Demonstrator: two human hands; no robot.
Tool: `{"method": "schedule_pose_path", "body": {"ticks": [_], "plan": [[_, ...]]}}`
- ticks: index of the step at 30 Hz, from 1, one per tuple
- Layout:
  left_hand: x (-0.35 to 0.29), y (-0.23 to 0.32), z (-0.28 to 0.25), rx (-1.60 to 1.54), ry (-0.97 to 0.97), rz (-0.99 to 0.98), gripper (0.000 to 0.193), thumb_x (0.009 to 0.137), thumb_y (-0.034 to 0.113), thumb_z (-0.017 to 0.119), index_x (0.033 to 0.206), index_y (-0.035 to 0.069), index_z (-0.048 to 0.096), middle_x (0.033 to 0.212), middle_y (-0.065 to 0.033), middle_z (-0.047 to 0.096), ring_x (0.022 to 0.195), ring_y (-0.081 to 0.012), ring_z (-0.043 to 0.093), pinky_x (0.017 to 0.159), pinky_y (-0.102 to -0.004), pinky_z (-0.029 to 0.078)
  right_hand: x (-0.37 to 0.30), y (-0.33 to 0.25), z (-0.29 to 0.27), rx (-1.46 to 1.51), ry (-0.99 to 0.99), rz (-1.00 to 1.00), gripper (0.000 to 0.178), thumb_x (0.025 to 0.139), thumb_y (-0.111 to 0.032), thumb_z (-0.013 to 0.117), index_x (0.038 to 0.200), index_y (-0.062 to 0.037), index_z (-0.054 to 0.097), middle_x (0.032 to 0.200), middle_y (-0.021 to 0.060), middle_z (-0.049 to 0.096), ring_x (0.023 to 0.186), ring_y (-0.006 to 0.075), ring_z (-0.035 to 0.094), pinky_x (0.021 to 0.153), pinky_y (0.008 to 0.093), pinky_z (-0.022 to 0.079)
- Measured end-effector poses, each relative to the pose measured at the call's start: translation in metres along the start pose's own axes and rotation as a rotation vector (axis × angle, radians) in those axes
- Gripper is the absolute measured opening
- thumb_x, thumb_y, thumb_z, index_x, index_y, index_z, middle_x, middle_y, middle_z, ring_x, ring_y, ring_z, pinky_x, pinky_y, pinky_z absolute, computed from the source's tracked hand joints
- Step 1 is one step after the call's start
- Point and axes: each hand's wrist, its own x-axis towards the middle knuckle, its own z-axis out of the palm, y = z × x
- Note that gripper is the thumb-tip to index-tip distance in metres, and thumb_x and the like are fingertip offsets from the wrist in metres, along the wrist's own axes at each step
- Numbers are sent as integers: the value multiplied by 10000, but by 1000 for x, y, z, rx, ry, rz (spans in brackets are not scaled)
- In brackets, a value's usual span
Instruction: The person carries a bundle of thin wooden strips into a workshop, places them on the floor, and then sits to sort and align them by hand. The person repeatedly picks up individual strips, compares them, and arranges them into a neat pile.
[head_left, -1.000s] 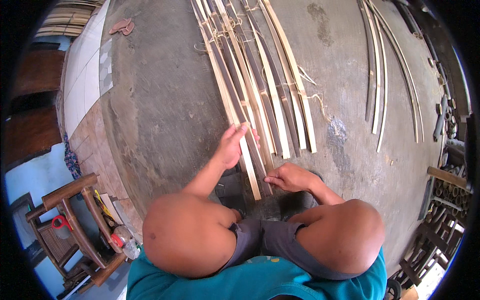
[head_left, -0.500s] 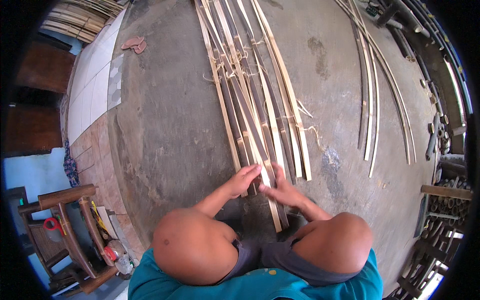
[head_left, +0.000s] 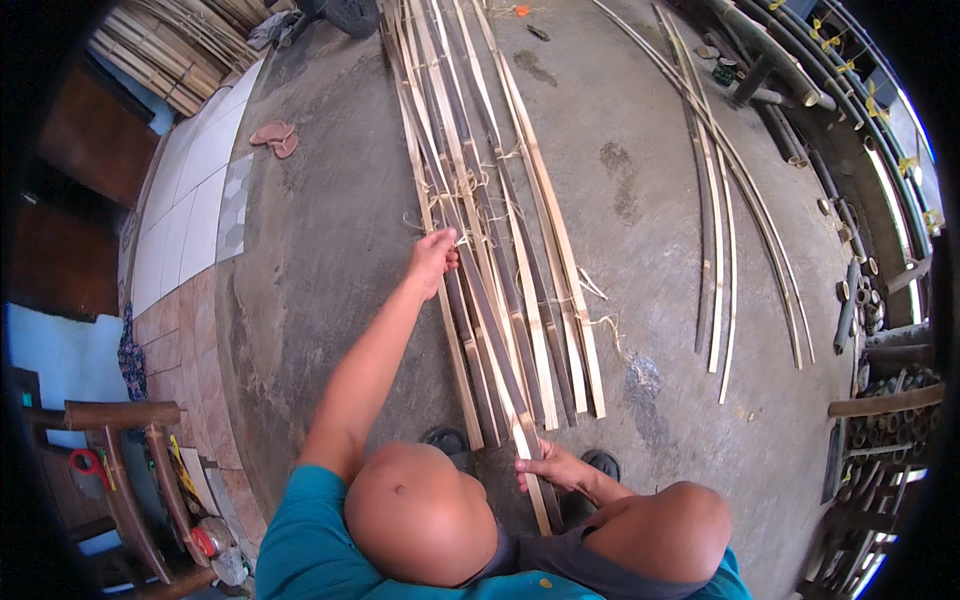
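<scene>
Long split bamboo strips [head_left: 546,375], some pale and some dark, lie lengthwise in front of me in a loose bundle. Thin twine [head_left: 470,184] is looped around several of them midway up. My left hand [head_left: 433,264] reaches far forward to the bundle's left side, just below the twine, fingers curled in a pinch; what sits between them is too small to make out. Close to my knees, my right hand [head_left: 552,466] is closed around the near end of a bamboo strip [head_left: 531,470] that sticks out past the others toward me.
More bamboo strips [head_left: 717,250] lie on the concrete floor [head_left: 330,260] at the right. Cut bamboo poles [head_left: 895,400] are stacked along the right edge. At the left are pink sandals [head_left: 275,137] and a bamboo chair [head_left: 130,500]; bamboo strips [head_left: 160,60] lean at the far left.
My left hand has gone from the near strip ends forward to the twine. My right hand has shifted nearer my knees and closed on the strip. The view has tilted, showing more ahead.
</scene>
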Motion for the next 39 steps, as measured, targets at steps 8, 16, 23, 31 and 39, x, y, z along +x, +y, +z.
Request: {"method": "schedule_pose_path", "body": {"ticks": [8,16,23,31,39], "plan": [[7,-25,3,-550,138,-107,86,967,165,604,921,92,598,735,-2,598,639,-118,590,583,-269,504,-4,-3,12,-41,142,-13,160,948,-169,657,1000,-75,539,770,47,631,675,158,644,655,316,544],[-12,8,6,-465,-216,-318,295,910,357,670,752,186,488,642,68,474,528,-91,440,530,-279,412,-1,23,-1,11,109,-9,187,962,-225,647,1016,-81,540,788,17,614,688,128,625,647,288,539],[5,30,27,-826,527,64,291,1018,325,510,789,146,496,662,53,461,536,-61,421,477,-213,318,16,-4,10,-72,120,-39,217,957,-252,656,1033,-81,545,781,16,614,702,124,623,664,289,529],[-44,31,54,184,18,848,122,979,195,613,1036,94,652,981,12,554,782,-54,500,696,-202,424,2,16,-1,21,125,-42,208,964,-267,643,1037,-93,554,776,14,618,702,124,620,664,288,518],[-43,63,33,518,252,699,560,1036,329,461,1512,68,322,1562,-96,285,1272,-208,419,1036,-340,385,9,5,5,-44,61,-33,246,964,-283,645,1058,-77,547,796,21,617,717,125,618,660,290,516]]}}
